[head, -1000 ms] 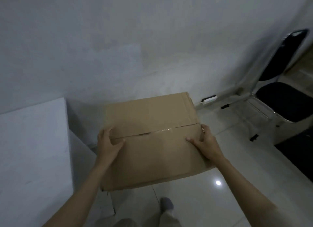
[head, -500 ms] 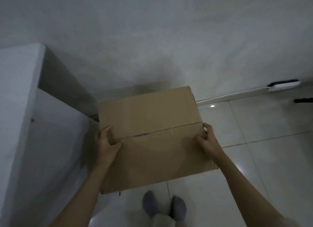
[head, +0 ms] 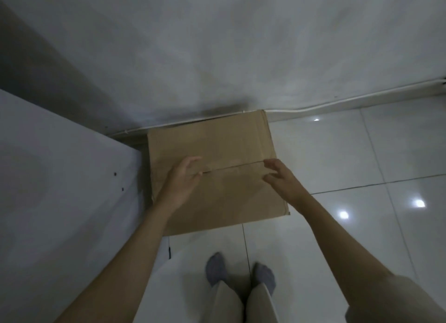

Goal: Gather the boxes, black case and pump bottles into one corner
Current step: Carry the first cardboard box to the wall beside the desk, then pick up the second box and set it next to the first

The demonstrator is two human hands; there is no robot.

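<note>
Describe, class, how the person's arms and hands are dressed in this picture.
Both forearms are bare. The left hand and right hand wear no gloves, rings or watch that can be seen. A short light sleeve shows on the right upper arm.

box (head: 212,158) on floor (head: 350,154) against wall (head: 241,45); cabinet (head: 60,178) left

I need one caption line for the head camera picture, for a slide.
Cardboard box set on the tiled floor in the corner by the wall, both hands, left and right, open above its top.
</note>
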